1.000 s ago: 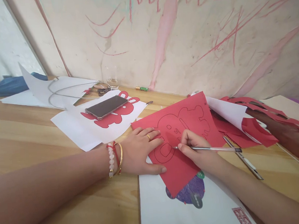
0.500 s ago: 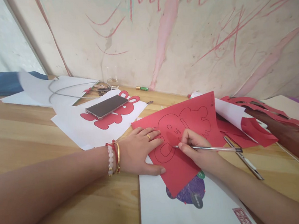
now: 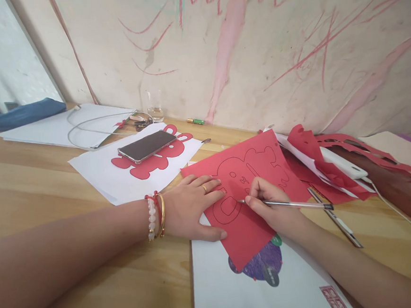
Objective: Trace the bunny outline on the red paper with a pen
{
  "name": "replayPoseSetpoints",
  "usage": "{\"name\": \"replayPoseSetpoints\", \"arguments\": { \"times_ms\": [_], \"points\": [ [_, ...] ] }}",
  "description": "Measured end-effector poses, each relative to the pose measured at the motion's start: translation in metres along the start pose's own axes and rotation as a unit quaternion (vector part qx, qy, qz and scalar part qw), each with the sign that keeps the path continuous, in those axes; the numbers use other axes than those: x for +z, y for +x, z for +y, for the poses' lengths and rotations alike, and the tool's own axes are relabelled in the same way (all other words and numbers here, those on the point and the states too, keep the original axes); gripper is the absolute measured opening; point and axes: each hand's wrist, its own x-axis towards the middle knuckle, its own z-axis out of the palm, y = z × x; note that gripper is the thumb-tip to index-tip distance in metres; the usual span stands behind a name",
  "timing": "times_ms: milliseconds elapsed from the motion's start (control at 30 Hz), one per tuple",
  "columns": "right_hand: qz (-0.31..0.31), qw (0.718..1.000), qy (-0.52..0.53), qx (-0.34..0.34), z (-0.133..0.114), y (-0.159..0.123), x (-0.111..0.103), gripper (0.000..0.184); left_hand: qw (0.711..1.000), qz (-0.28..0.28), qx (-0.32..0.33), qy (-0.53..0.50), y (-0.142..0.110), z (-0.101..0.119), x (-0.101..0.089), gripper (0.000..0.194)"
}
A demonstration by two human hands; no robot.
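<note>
My left hand [image 3: 191,207] lies flat with its fingers spread, pressing the left side of a red sheet of paper [image 3: 250,243]. Black outlines of a rounded animal figure with a face run across that sheet. In my right hand [image 3: 271,203] is a clear ballpoint pen [image 3: 298,205], gripped between thumb and fingers. Its tip touches the red paper beside a loop-shaped outline near my left fingers. Beneath the red sheet rests a white printed booklet or sheet [image 3: 223,290] with a purple round picture, partly covered.
Left of the hands, a phone [image 3: 148,146] lies on a red rabbit-like cutout [image 3: 149,168] over white paper [image 3: 96,169]. A glass [image 3: 155,111] stands by the wall. On the right are crumpled red paper scraps [image 3: 335,172], a craft knife [image 3: 339,222] and a cable [image 3: 398,210].
White paper at the far left has settled flatter. The red sheet's upper right corner and the papers on the right have shifted, baring a white device. My hands and pen look almost unmoved.
</note>
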Motion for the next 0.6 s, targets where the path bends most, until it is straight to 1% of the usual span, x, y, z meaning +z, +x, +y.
{"name": "replayPoseSetpoints", "arguments": {
  "times_ms": [600],
  "points": [
    [-0.013,1.000,0.014,0.002,0.0016,0.0018,-0.0024,0.024,0.999,-0.037,-0.012,-0.014,0.0009,-0.0001,-0.0020,0.083]
  ]
}}
